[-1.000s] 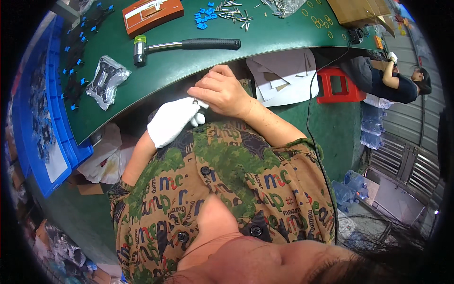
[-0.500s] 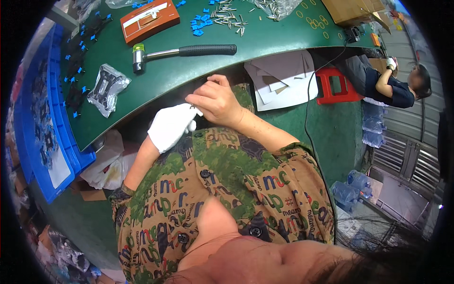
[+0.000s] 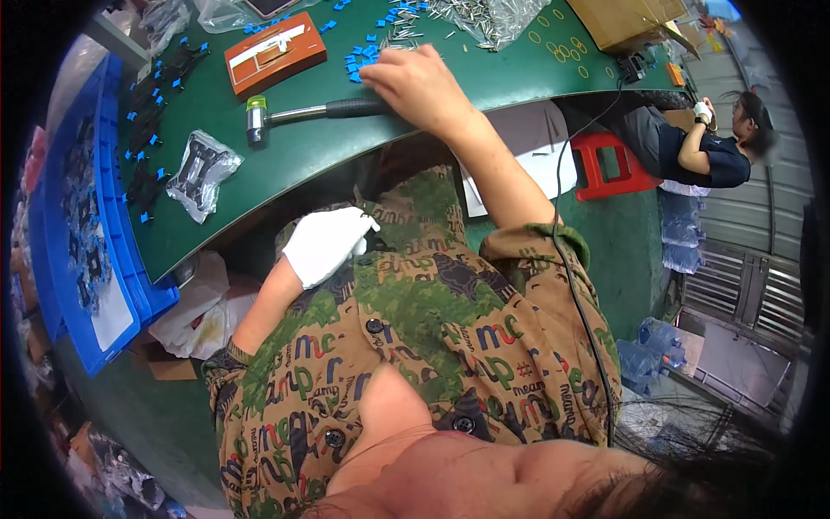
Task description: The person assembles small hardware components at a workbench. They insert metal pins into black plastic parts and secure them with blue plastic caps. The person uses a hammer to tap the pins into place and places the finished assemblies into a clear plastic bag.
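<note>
My left hand [image 3: 324,246], in a white glove, is held low over my lap. Its thumb and fingers are pinched together; whatever they hold is too small to make out. My bare right hand [image 3: 424,91] reaches over the table edge, with its fingers loosely bent and apart above the near side of the small blue clips [image 3: 360,59]. No object shows in it. Beneath this hand, the black handle of a mallet [image 3: 350,107] is partly covered. Metal screws [image 3: 471,22] lie scattered just beyond the fingers.
An orange-brown box [image 3: 275,54], a bagged black part [image 3: 203,176] and black parts with blue clips [image 3: 145,156] lie on the green table [image 3: 285,156]. A blue crate [image 3: 121,285] stands left. Rubber rings [image 3: 566,52], a cardboard box [image 3: 622,22], a red stool [image 3: 609,169] and another person [image 3: 705,147] are right.
My right hand has left my left hand and moved up and forward over the table to the blue clips. My left hand has dropped slightly toward my lap, still pinched.
</note>
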Available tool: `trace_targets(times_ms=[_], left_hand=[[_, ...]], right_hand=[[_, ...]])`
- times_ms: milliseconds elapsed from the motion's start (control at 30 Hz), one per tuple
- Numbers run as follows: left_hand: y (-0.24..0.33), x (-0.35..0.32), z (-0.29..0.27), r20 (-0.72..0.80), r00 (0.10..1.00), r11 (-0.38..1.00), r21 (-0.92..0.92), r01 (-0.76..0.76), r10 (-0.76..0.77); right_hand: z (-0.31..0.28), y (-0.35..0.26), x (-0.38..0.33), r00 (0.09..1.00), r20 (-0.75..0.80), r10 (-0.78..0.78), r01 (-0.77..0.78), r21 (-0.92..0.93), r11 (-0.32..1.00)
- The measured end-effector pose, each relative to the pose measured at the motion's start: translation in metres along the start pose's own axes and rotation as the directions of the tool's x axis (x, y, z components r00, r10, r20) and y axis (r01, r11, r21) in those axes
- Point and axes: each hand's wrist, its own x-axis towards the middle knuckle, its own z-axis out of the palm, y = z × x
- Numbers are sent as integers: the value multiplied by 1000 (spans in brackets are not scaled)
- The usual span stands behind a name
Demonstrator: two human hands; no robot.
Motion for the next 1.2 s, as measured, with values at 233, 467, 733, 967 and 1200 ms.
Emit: trace_targets(times_ms=[233,467,733,967,1200], left_hand=[[3,-5,-4,-11,1000,1000,5,-17,17],[9,-2,-7,-35,999,999,-49,12,-14],[4,-6,-5,-1,1000,1000,-3,-12,12],[3,-3,-4,28,996,996,-16,86,-86],[-2,0,0,15,996,993,-86,83,-82]], right_hand=[[14,26,21,982,188,-32,45,-64,997],[21,28,27,979,191,-69,98,-147,984],[-3,-2,10,998,-6,61,-60,144,988],[-26,-90,-59,922,387,-11,-221,548,807],[-25,-106,-84,921,390,-13,-168,427,888]])
